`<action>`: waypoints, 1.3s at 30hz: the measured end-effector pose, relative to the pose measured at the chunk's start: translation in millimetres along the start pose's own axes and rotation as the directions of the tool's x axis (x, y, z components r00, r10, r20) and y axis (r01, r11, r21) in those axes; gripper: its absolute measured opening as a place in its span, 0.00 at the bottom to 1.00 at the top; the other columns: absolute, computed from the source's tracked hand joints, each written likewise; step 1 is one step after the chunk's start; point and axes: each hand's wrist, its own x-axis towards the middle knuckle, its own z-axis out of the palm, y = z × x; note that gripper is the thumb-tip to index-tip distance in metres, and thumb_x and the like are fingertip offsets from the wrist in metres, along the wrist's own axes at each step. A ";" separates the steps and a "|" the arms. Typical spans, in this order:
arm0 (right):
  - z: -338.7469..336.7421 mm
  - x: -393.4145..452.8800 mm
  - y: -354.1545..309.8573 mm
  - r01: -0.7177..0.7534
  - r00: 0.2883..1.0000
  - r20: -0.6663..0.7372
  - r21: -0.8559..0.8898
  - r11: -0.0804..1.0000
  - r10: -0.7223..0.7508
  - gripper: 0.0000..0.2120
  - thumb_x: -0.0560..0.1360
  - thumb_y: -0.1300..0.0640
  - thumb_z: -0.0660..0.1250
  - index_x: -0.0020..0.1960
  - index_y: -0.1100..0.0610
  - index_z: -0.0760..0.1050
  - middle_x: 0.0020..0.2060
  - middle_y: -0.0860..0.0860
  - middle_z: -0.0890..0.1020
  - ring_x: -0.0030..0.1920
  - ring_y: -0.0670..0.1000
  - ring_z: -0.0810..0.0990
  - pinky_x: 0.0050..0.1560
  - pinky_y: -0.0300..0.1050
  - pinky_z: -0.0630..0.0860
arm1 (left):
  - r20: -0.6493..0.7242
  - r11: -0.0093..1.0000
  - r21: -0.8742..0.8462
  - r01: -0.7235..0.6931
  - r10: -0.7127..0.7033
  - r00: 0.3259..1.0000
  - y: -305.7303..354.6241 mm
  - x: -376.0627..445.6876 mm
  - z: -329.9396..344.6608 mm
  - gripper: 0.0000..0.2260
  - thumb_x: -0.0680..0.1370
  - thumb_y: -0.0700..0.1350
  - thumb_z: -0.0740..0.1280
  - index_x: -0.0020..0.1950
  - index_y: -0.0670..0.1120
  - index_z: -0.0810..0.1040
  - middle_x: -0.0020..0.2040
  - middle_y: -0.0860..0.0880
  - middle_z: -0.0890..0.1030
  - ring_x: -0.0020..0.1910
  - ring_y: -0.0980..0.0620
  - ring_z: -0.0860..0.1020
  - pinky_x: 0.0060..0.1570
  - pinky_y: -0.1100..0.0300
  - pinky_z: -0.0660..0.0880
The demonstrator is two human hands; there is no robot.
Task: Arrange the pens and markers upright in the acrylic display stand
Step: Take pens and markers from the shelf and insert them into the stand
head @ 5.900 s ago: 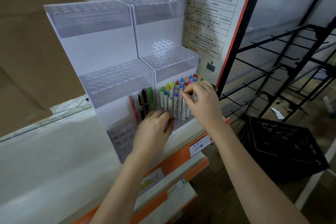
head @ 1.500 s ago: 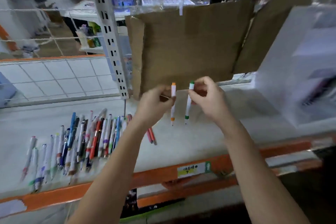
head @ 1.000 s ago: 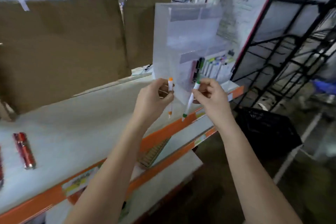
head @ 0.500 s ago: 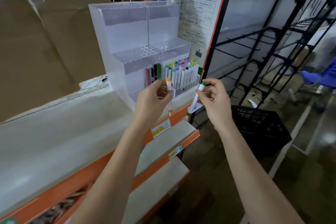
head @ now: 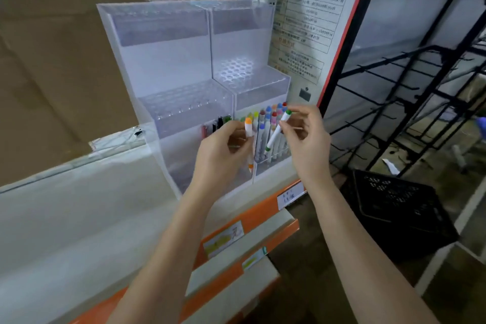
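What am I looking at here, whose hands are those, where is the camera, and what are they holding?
There is no machine here. A person wears a wide-angle camera on the head, looking forward and down, so the two bare arms reaching in are the wearer's own. The left hand holds a white marker with orange caps nearly upright. The right hand pinches a white marker with green caps, tilted. Both are held in front of a clear stepped acrylic display stand standing on a white shelf with an orange edge. Its lowest tier already holds a cluster of upright markers with coloured caps and a few dark pens; the upper tiers show only empty holes. A black plastic crate sits on the floor to the right.
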 end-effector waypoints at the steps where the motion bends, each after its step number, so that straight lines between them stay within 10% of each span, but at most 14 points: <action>1: 3.0 2.3 3.7 0.016 1.000 0.016 -0.005 1.000 -0.016 0.11 0.75 0.64 0.68 0.55 0.54 0.73 0.45 0.40 0.77 0.47 0.38 0.78 0.49 0.30 0.74 | -0.006 1.000 -0.003 0.001 -0.001 1.000 -1.9 2.5 1.5 0.02 0.76 0.43 0.68 0.47 0.49 0.76 0.36 0.58 0.77 0.34 0.65 0.74 0.35 0.74 0.68; 17: 21.0 13.5 55.5 0.376 0.923 0.221 -0.332 0.865 -0.317 0.08 0.73 0.57 0.66 0.44 0.62 0.78 0.42 0.55 0.80 0.49 0.50 0.71 0.50 0.37 0.66 | -0.070 0.996 -0.082 0.024 -0.030 0.997 -10.3 20.6 17.8 0.07 0.75 0.41 0.69 0.48 0.53 0.76 0.39 0.59 0.79 0.39 0.65 0.77 0.40 0.75 0.69; 23: 11.7 20.7 20.5 0.116 0.962 0.244 0.031 0.993 -0.120 0.12 0.75 0.54 0.68 0.55 0.58 0.76 0.48 0.50 0.80 0.50 0.43 0.76 0.50 0.31 0.72 | -0.021 0.997 -0.050 -0.062 0.061 0.998 -10.7 25.6 25.5 0.10 0.74 0.37 0.70 0.49 0.53 0.79 0.40 0.58 0.80 0.39 0.60 0.78 0.42 0.70 0.73; 31: 8.3 23.9 9.3 0.059 0.984 0.158 0.108 0.992 -0.075 0.07 0.75 0.61 0.67 0.53 0.59 0.77 0.46 0.51 0.81 0.46 0.45 0.79 0.48 0.35 0.76 | -0.043 0.992 0.051 -0.112 0.114 0.993 -16.9 21.7 23.1 0.08 0.74 0.39 0.70 0.53 0.46 0.82 0.46 0.53 0.81 0.38 0.61 0.78 0.43 0.75 0.72; 39: 12.0 18.6 20.4 0.043 0.987 0.152 0.069 0.997 -0.054 0.07 0.75 0.63 0.68 0.52 0.55 0.75 0.46 0.47 0.80 0.46 0.44 0.79 0.49 0.34 0.76 | 0.098 0.841 0.479 -0.251 0.233 0.968 -46.0 -5.1 29.9 0.06 0.73 0.42 0.67 0.48 0.45 0.82 0.42 0.48 0.83 0.38 0.45 0.80 0.31 0.56 0.75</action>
